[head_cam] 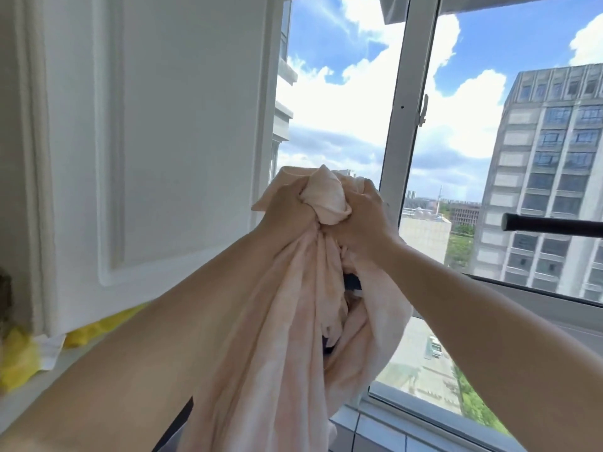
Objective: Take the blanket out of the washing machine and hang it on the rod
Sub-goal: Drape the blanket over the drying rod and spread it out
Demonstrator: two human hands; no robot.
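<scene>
1. A white panelled cabinet door [146,141] filled the left half of the view.
2. Yellow cloth [19,357] lay on a pale ledge [49,383] just below the door, at far left.
3. A white-framed window [411,102] took up the right side, with a latch handle [424,109] on the mullion.
4. Outside were blue sky with bright cloud and a grey high-rise [551,177] at right.
5. Daylight was strong.
6. A tiled sill [375,429] ran under the window.

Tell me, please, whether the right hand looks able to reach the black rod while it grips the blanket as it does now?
Probably yes. The right hand sits level with the black rod, whose end lies apart to its right with only open air between. Both it and the left hand grip the bunched blanket.
</scene>
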